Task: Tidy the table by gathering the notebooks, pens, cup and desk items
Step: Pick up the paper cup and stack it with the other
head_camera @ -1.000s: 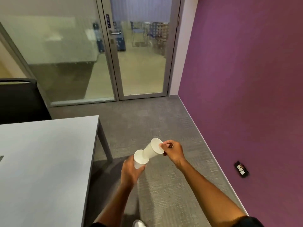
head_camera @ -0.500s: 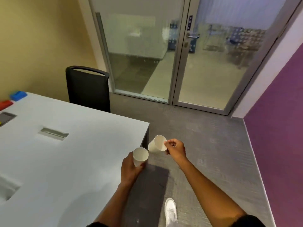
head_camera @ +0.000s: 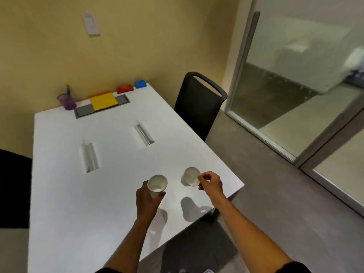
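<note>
My left hand (head_camera: 146, 201) grips one white paper cup (head_camera: 157, 185) round its base, mouth tipped toward me, above the near right part of the white bench (head_camera: 110, 194). My right hand (head_camera: 210, 182) pinches the rim of a second paper cup (head_camera: 190, 176) close to the bench's right edge; both cast shadows on the top below. At the far edge sit a purple cup (head_camera: 66, 101), a yellow notebook (head_camera: 104, 101), and a red item (head_camera: 124, 89) beside a blue item (head_camera: 140, 84) in the far right corner.
</note>
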Demonstrator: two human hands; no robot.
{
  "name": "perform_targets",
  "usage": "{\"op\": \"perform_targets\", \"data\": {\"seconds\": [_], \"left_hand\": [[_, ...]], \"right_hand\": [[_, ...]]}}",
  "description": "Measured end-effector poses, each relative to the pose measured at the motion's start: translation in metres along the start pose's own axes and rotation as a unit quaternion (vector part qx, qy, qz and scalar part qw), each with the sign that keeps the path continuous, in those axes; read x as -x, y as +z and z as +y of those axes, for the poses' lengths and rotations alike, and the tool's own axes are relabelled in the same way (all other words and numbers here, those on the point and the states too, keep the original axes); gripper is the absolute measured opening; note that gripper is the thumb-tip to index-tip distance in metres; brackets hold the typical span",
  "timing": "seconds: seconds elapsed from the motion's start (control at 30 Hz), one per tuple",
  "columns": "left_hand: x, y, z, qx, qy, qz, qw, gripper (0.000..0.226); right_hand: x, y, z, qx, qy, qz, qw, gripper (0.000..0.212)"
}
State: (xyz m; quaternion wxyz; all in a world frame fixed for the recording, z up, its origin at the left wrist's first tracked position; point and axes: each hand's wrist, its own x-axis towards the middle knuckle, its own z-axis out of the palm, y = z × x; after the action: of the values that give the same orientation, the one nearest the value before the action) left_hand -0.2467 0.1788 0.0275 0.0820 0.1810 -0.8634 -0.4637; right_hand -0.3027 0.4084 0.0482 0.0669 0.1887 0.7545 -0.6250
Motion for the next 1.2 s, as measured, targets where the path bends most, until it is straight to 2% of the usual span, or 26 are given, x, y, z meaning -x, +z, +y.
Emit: {"op": "perform_targets", "data": {"seconds": [0.17, 0.3, 0.57, 0.87, 1.2], "left_hand": [[-0.003, -0.027, -0.031, -0.006, -0.087, 0.091, 0.992, 0.069], [-0.018, -0.049, -0.059, -0.001, -0.123, 0.118, 0.985, 0.071], [-0.074, -0.095, -0.107, 0.039, -0.147, 0.12, 0.981, 0.072], [-0.118, -0.109, -0.132, 0.066, -0.186, 0.134, 0.971, 0.063], [-0.151, -0.102, -0.149, 0.126, -0.275, 0.226, 0.926, 0.055]], "right_hand": [[-0.021, 0.054, -0.008, 0.013, -0.004, -0.063, 0.998, 0.01], [-0.034, 0.098, -0.015, 0.043, -0.003, -0.089, 0.995, 0.016], [-0.061, 0.168, -0.023, 0.065, 0.033, -0.062, 0.995, 0.013], [-0.096, 0.203, -0.026, 0.115, 0.049, -0.045, 0.991, 0.017], [-0.17, 0.229, -0.033, 0.129, 0.058, -0.042, 0.989, 0.014]]}}
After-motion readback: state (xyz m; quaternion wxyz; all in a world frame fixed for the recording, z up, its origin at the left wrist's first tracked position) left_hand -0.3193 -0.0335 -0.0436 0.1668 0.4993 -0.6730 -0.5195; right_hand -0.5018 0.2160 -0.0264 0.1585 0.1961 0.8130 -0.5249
